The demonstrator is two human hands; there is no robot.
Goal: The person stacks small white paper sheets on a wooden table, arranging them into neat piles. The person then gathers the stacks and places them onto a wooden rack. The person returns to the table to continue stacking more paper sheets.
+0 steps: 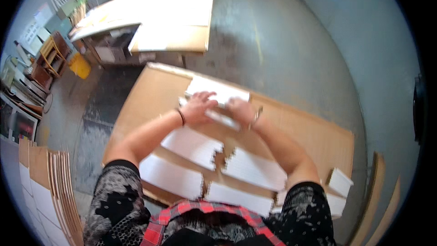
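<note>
A stack of white strips (218,90) lies near the far edge of a large brown cardboard sheet (300,127). My left hand (200,108) rests at its near side, fingers spread and pointing right. Close beside it my right hand (242,110), blurred by motion, has its fingers curled in; what they hold, if anything, is hidden. Under both hands a narrow white piece (223,119) shows, also blurred. Nearer to me lie several more white stacks with stepped ends, among them a left stack (193,146) and a right stack (255,168).
Small white pieces (339,183) sit at the sheet's right corner. Ahead stands a table (177,36) with large boards. A yellow bucket (80,66) is on the floor at left. Upright cardboard sheets (59,187) lean at lower left; a grey wall (364,41) runs along the right.
</note>
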